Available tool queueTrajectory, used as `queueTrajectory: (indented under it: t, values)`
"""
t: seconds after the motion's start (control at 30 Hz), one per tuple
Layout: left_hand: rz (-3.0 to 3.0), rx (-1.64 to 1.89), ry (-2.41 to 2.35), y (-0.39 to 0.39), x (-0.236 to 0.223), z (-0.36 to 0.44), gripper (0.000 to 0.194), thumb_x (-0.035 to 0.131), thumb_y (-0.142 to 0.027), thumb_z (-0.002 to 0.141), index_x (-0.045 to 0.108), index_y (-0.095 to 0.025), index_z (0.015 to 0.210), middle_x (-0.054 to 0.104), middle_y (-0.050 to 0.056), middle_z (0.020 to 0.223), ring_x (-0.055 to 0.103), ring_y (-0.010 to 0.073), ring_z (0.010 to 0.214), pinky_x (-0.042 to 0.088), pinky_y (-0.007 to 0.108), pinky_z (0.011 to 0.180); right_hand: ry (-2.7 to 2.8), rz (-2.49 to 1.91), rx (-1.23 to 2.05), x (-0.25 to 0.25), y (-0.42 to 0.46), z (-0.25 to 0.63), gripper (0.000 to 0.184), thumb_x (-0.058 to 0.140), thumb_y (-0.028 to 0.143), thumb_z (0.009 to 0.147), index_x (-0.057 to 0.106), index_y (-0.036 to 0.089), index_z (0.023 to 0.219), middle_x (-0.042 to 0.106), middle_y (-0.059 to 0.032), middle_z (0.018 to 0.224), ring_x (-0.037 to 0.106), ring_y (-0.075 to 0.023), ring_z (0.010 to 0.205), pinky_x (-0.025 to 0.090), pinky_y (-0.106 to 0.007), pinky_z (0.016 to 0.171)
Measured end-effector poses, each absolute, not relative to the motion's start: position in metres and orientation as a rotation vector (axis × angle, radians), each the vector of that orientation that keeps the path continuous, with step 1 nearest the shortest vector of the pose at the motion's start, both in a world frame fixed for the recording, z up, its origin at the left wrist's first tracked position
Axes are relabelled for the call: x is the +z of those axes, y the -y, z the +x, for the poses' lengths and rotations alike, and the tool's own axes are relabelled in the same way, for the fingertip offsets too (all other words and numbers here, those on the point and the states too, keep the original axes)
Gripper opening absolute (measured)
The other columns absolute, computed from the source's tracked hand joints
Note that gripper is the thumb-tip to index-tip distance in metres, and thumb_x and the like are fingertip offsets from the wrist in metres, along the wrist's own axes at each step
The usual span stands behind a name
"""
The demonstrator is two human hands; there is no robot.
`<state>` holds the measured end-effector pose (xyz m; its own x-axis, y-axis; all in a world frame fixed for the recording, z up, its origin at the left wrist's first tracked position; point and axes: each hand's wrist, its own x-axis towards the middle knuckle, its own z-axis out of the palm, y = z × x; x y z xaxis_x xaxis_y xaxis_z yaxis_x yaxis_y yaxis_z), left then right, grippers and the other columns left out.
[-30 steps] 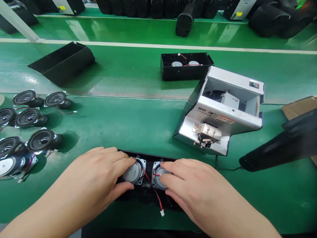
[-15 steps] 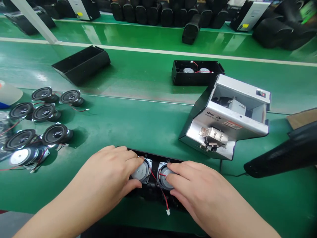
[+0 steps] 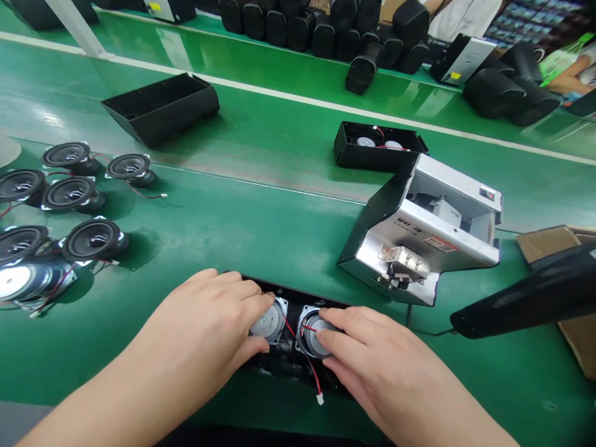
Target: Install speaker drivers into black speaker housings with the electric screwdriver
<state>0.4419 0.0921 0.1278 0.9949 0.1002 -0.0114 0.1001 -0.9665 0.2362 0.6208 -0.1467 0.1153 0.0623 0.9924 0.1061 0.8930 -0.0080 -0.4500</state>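
My left hand [image 3: 218, 320] is closed around the left speaker driver [image 3: 270, 323], thumb below it and fingers over its top. My right hand [image 3: 372, 354] grips the right speaker driver [image 3: 314, 334] in the same way, fingertips on its grey round magnet. Both drivers sit face down, side by side, on a black panel [image 3: 298, 297] at the near side of the table, partly hidden by my hands. From between them a red and black wire with a white plug [image 3: 320, 398] hangs toward me.
Several loose speaker drivers [image 3: 95, 239] lie at the left. A silver machine [image 3: 419, 230] stands right of centre, beside a black tapered object [image 3: 521, 298]. Farther back are an open black housing [image 3: 162, 115] and another with two drivers inside [image 3: 367, 160]. Black cases [image 3: 300, 31] line the far side.
The camera view has tilted and shifted a little, bringing a person's arm into sight at the far right. Both hands keep their hold on the two drivers.
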Motion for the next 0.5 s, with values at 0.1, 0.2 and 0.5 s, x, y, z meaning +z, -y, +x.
queueTrajectory:
  t: [0.1, 0.2, 0.5]
  values:
    - [2.908, 0.005, -0.154, -0.092, 0.1272, 0.4402, 0.05, 0.111, -0.027, 0.071, 0.086, -0.026, 0.114, 0.086, -0.001, 0.099, 0.077, 0.029, 0.085, 0.046, 0.048, 0.075, 1.895, -1.934, 0.36, 0.1148, 0.1476, 0.6224, 0.026, 0.058, 0.007, 0.114, 0.072, 0.017, 0.134, 0.078, -0.0135, 0.141, 0.077, -0.034, 0.124, 0.075, -0.051, 0.103]
    - [2.914, -0.001, -0.153, -0.0917, 0.127, 0.44, 0.048, 0.111, -0.029, 0.073, 0.086, -0.027, 0.113, 0.086, -0.001, 0.099, 0.077, 0.029, 0.085, 0.045, 0.048, 0.076, 1.901, -1.928, 0.413, 0.1162, 0.1475, 0.6238, 0.027, 0.056, 0.007, 0.116, 0.07, 0.018, 0.137, 0.077, -0.012, 0.144, 0.075, -0.0329, 0.127, 0.074, -0.05, 0.104]
    - [2.911, 0.044, -0.146, -0.0914, 0.1247, 0.4416, 0.048, 0.111, -0.037, 0.073, 0.086, -0.027, 0.113, 0.085, -0.001, 0.098, 0.075, 0.0281, 0.083, 0.045, 0.048, 0.073, 1.899, -1.923, 0.481, 0.1237, 0.1442, 0.6288, 0.019, 0.053, 0.016, 0.122, 0.069, 0.021, 0.132, 0.078, -0.0112, 0.143, 0.076, -0.031, 0.125, 0.074, -0.05, 0.104]
